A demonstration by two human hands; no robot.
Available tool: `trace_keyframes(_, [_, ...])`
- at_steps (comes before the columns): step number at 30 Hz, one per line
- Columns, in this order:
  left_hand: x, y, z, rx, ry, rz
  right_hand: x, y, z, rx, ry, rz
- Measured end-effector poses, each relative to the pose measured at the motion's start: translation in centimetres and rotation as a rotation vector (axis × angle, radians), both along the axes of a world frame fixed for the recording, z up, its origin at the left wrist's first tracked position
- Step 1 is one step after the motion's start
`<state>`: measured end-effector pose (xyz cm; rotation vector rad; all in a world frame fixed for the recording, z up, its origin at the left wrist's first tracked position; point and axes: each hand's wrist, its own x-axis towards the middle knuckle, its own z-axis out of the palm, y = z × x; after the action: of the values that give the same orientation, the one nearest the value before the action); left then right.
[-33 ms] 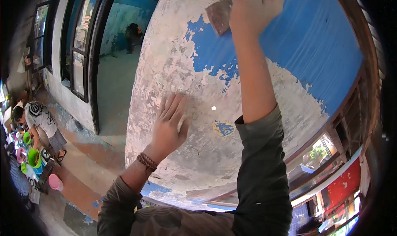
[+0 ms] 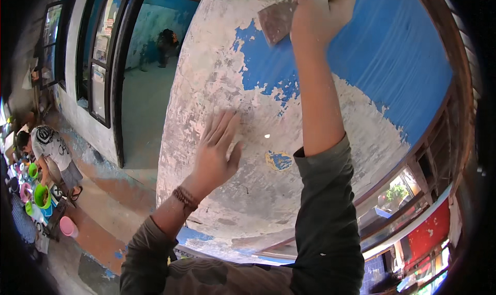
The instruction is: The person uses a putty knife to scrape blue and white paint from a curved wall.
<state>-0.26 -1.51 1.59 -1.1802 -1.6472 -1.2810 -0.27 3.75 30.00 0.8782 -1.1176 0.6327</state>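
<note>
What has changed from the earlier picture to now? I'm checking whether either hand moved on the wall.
Nothing visibly changed. The left hand lies flat on the scraped wall, and the right hand holds the flat scraper blade high against the blue paint, as before. The person by the coloured tubs is in the same spot too.

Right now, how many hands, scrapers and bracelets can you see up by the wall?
Hands: 2, left hand flat on the wall, right hand gripping the scraper
Scrapers: 1
Bracelets: 1
Total: 4
</note>
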Motion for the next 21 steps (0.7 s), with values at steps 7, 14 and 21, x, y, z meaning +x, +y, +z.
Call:
trace_keyframes(7, [-2.2, 3.6, 13.6, 0.472, 0.164, -0.022, -0.4, 2.9, -4.8, -0.09, -0.533, -0.003])
trace_keyframes(14, [-1.9, 4.3, 12.7, 0.648, 0.032, -0.19, 1.2, 3.7, -7.6, -0.021, -0.944, -0.002])
trace_keyframes(21, [-5.3, 1.5, 9.1, 0.492, 0.099, -0.124, 3.3, 4.7, -3.8, 0.16, -0.823, -0.446])
